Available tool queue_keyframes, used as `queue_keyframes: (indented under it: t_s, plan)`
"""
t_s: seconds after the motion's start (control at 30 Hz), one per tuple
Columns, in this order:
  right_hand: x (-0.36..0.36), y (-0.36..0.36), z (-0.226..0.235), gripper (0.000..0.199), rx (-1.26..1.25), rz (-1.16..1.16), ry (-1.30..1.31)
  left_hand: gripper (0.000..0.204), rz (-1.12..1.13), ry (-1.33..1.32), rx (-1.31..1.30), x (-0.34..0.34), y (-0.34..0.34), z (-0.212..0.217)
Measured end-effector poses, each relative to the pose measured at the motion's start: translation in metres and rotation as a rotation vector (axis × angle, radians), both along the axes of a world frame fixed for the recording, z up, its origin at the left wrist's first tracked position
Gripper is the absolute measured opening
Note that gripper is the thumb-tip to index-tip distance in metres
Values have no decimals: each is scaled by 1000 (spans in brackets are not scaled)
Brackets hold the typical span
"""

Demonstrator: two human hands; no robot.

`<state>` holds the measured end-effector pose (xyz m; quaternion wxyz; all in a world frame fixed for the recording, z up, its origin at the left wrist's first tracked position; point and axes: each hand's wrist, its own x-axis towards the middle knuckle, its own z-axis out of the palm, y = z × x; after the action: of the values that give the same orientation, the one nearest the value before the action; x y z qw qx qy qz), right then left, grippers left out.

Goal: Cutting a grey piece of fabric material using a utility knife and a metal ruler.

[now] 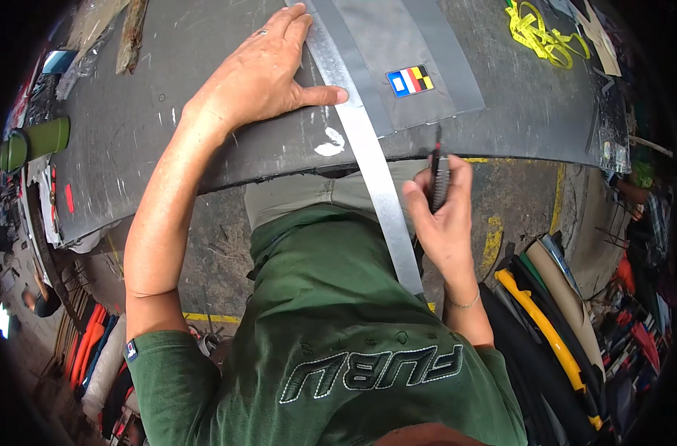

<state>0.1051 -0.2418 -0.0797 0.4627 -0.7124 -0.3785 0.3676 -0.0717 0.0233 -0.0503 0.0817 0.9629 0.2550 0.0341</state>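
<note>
A long metal ruler [368, 152] lies across the dark work table and sticks out past its near edge toward my body. My left hand [260, 74] rests on the table with its fingers stretched, the thumb and fingertips touching the ruler. To the ruler's right, a grey fabric panel [442, 52] with a lighter middle band lies flat, partly under the ruler. A small multicoloured patch [410, 81] sits on that band. My right hand [446, 204] grips a black utility knife [439, 178], tip pointing away from me, just off the panel's near edge.
A yellow tape measure [539, 33] lies loosely coiled on the table [279, 145] at the far right. At the left edge is a green cylindrical object [45, 137]. Rolls of material [543, 327] stand at the lower right, and more rolls [101, 357] at the lower left.
</note>
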Motion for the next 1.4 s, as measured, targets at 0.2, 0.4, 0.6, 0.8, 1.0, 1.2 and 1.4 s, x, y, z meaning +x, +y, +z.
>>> queue_keyframes:
  t_s: [0.2,0.4,0.6,0.8,1.0,1.2,1.4]
  plan:
    - [8,24,34,58,101,88,-200,107,58,-41,-112,5,-3,0]
    - [4,104,35,52,260,233,-582,116,91,83,37,12,-5,-3]
    - [-7,149,21,52,207,237,-648,113,62,43,32,13,-7,-1]
    - [-9,157,26,50,106,267,-673,111,88,45,31,11,-11,-1]
    - [-10,158,29,50,88,284,-697,111,67,-2,54,9,-10,-8]
    - [-8,159,27,50,106,292,-708,110,57,-51,58,8,-8,-12]
    - [-8,160,31,50,49,297,-690,112,62,-67,77,7,-9,-13]
